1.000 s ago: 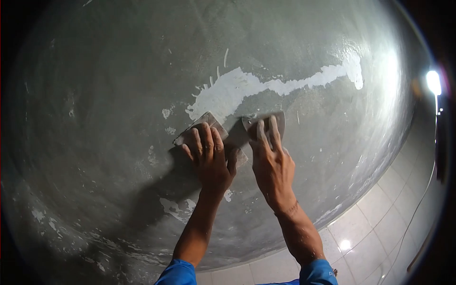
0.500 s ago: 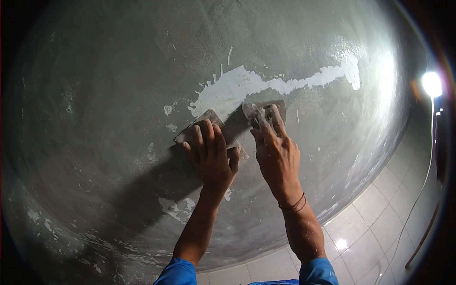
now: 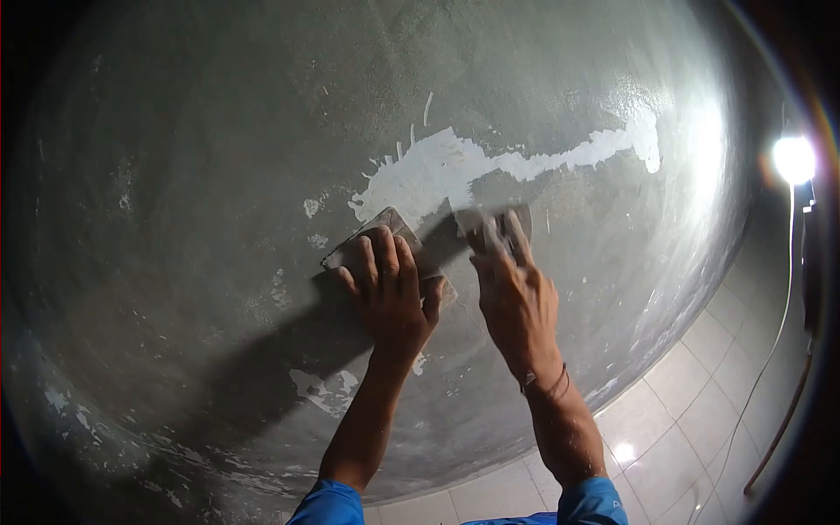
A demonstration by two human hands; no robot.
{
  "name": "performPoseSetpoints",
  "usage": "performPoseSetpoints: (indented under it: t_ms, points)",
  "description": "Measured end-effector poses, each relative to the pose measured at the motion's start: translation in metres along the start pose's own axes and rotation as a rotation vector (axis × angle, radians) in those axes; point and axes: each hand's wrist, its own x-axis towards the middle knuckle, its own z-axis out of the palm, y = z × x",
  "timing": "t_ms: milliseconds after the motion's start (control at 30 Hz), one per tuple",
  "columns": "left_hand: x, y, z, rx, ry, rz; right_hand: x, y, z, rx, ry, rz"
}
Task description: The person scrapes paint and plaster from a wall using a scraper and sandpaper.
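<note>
A large grey curved wall (image 3: 219, 157) bears an irregular white patch (image 3: 420, 175) that runs off to the right as a thin streak. Below the patch, my left hand (image 3: 389, 284) lies with spread fingers over a flat, dusty square plate (image 3: 359, 249) against the wall. To its right, my right hand (image 3: 521, 297) has its fingers on a thin flat scraper (image 3: 523, 220), slightly blurred, at the lower edge of the white patch. The palm sides of both hands are hidden.
A bright lamp (image 3: 794, 160) with a white cable (image 3: 783, 324) hangs at the right. Pale floor tiles (image 3: 674, 385) show below the wall. A brown stick-like thing (image 3: 779, 437) stands at the lower right.
My right hand and the scraper have moved slightly down and to the right, and a grey notch now shows in the white patch above them. My left hand has hardly moved.
</note>
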Motion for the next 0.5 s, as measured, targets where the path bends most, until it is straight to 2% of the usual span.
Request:
performPoseSetpoints:
  t_ms: [133,200,267,300,400,500]
  points:
    - [-0.001,0.001,0.0,-0.018,0.011,-0.009,0.025,-0.008,-0.002,0.029,0.085,-0.036]
    - [0.0,0.0,0.0,-0.004,0.007,0.001,0.008,-0.006,0.005,0.011,0.102,-0.018]
    - [0.0,0.0,0.0,0.006,0.009,0.017,-0.01,0.003,0.01,0.047,0.06,0.035]
    - [0.0,0.001,-0.002,0.001,-0.003,0.01,0.001,0.002,0.009,0.053,0.088,-0.011]
    - [0.002,0.002,-0.004,-0.032,-0.008,-0.002,0.006,0.002,-0.003,0.037,0.019,0.054]
    - [0.001,0.003,-0.004,-0.01,-0.034,-0.007,0.001,0.008,0.008,-0.004,0.08,0.044]
